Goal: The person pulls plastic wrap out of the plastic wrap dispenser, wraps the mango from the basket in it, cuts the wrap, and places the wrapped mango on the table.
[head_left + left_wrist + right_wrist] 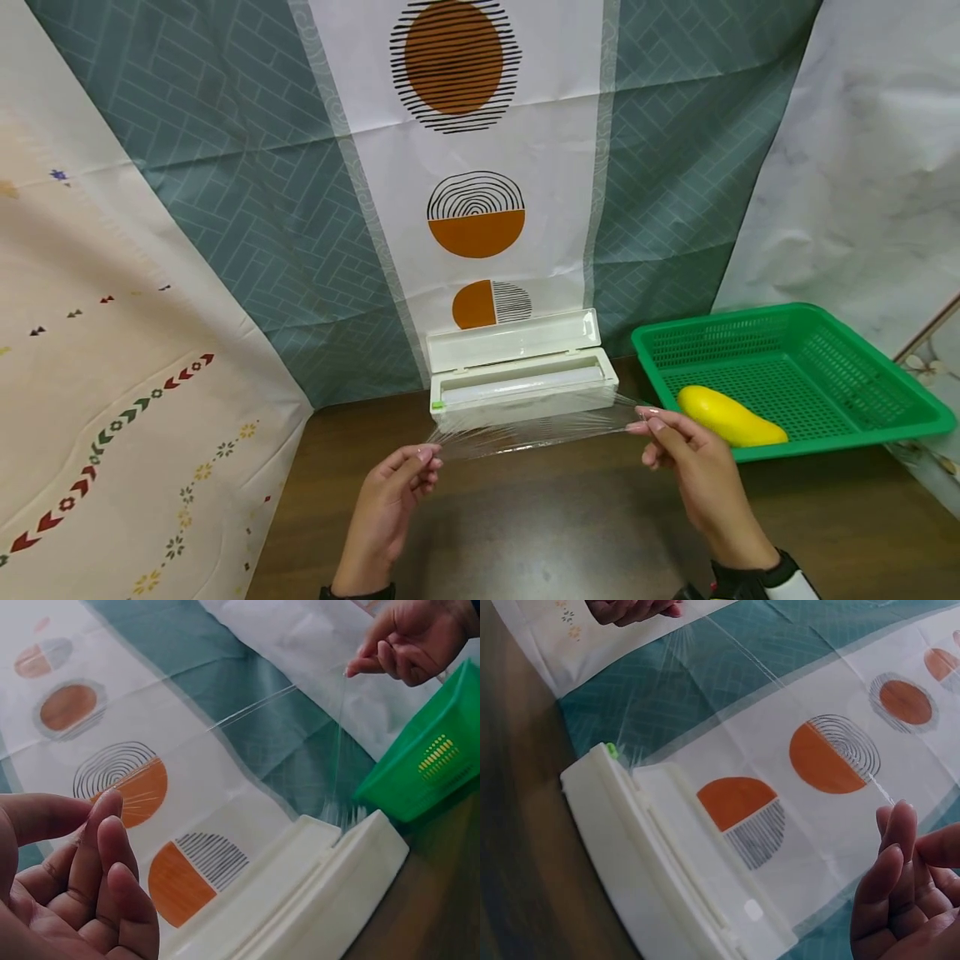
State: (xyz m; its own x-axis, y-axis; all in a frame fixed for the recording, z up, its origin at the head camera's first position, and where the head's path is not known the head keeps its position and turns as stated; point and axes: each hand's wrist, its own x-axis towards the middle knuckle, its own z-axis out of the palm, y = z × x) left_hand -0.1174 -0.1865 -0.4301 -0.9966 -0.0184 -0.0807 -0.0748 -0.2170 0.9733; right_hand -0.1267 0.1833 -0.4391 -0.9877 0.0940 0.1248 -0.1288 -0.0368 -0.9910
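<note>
A sheet of clear plastic wrap (525, 437) stretches out of a white dispenser box (525, 410) whose lid (517, 340) stands raised. Inside the box lies a roll of wrap (521, 383). My left hand (393, 496) pinches the sheet's left front corner between thumb and forefinger. At the opposite corner, my right hand (697, 475) pinches the sheet the same way. In the right wrist view the pulled edge runs as a taut line to the right fingertips (904, 814). A small green piece (612, 751) sits at the left end of the box.
A green plastic basket (832, 333) stands at the right, with a yellow mango-shaped fruit (727, 417) in it. The brown wooden table (525, 533) lies under everything. Patterned cloth (225, 167) hangs behind, and a pale printed cloth (112, 375) is at the left.
</note>
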